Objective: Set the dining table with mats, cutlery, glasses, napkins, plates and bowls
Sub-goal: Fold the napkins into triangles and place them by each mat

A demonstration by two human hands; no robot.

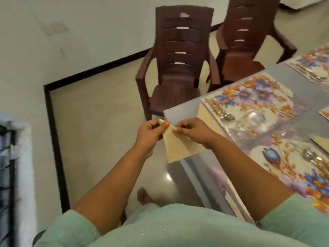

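A cream napkin (175, 146) hangs in the air just off the table's near corner, folded to a point at the top. My left hand (150, 133) pinches its top corner and my right hand (193, 130) pinches the upper edge beside it. On the glass table (179, 111) lie floral mats: one (249, 97) by the corner with a spoon (223, 111) and a clear glass (256, 118) on it, and a nearer one (292, 161) with cutlery (313, 159). Another cream napkin (203, 112) lies beside the corner mat.
Two dark brown plastic chairs (178, 56) (249, 36) stand on the floor beyond the table's left edge. A third floral mat (313, 63) lies at the far right. A white cushioned piece with a dark frame (16, 166) stands at the left. My bare foot (144, 195) shows below.
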